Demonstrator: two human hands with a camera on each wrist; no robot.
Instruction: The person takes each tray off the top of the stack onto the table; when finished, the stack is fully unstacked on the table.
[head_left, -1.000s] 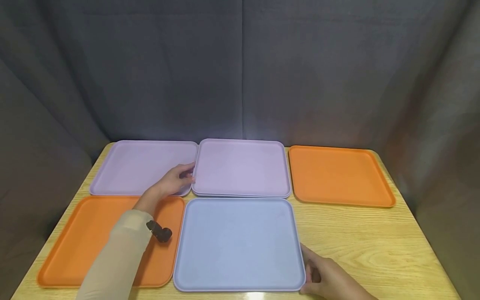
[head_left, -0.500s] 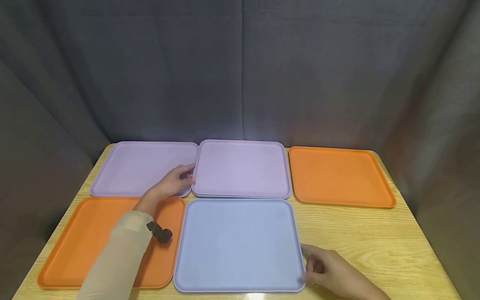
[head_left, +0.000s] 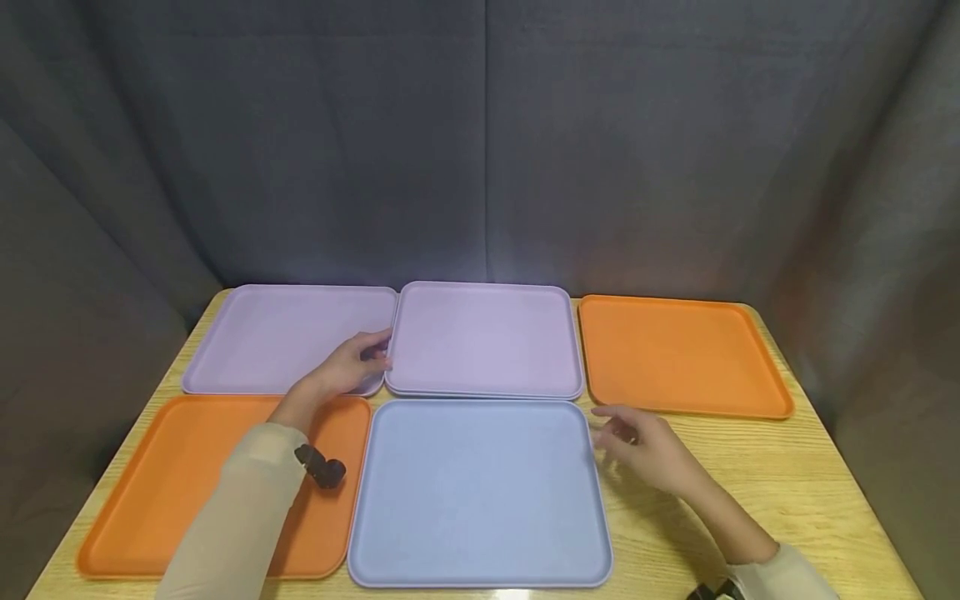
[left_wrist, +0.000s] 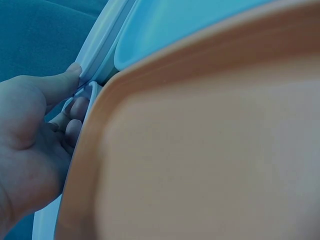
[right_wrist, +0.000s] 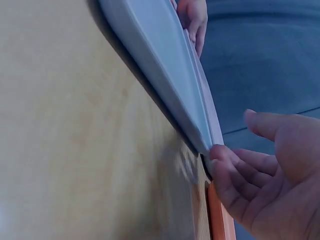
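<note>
Two hands — left hand pinches lilac tray; right hand beside it.

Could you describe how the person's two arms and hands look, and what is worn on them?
Both hands, the left hand and the right hand, are bare, without gloves or rings visible. Each arm wears a long beige sleeve. A small black device on a strap sits at the left wrist; a dark strap shows at the right wrist.

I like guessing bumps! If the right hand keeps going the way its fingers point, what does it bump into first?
Probably the right rim of the blue tray: the right hand hovers beside it, fingers pointing left. Height is unclear.
</note>
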